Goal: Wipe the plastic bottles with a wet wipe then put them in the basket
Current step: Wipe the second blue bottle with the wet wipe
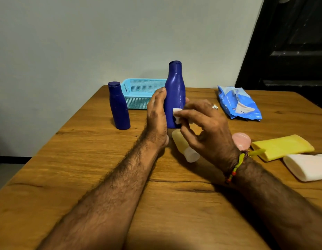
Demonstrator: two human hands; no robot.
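A tall dark blue bottle [175,91] stands upright at the table's middle. My left hand [156,116] grips its lower body from the left. My right hand [205,127] pinches a small white wet wipe [177,115] against the bottle's lower front. A shorter dark blue bottle [118,107] stands to the left. Behind both sits a light blue mesh basket [138,94], with nothing visible inside. A pale yellow bottle with a white cap [180,141] lies under my right hand.
A blue pack of wet wipes [237,103] lies at the back right. A pink bottle [242,140], a yellow tube [282,147] and a white bottle [308,166] lie at the right on the wooden table [84,159]. A wall stands behind it.
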